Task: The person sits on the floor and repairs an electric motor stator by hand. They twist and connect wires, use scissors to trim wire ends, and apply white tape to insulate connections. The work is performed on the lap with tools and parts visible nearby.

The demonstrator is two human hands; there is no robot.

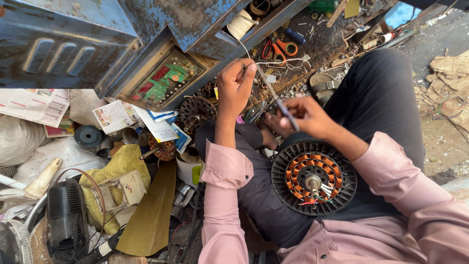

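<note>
Resting on the person's lap, a fan motor stator [313,177] shows copper windings, shaft toward the camera. Above it, the right hand [305,116] grips a slim tool [278,100] slanting up-left toward the left hand [235,87], which pinches white thread [244,49]. Cluttered workshop floor [439,132]; scissors [278,50] on the dirty surface [322,41].

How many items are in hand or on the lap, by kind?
Motor stator with copper windings: 1
Thin tool in right hand: 1
White thread pinched by left hand: 1
Total: 3
</note>
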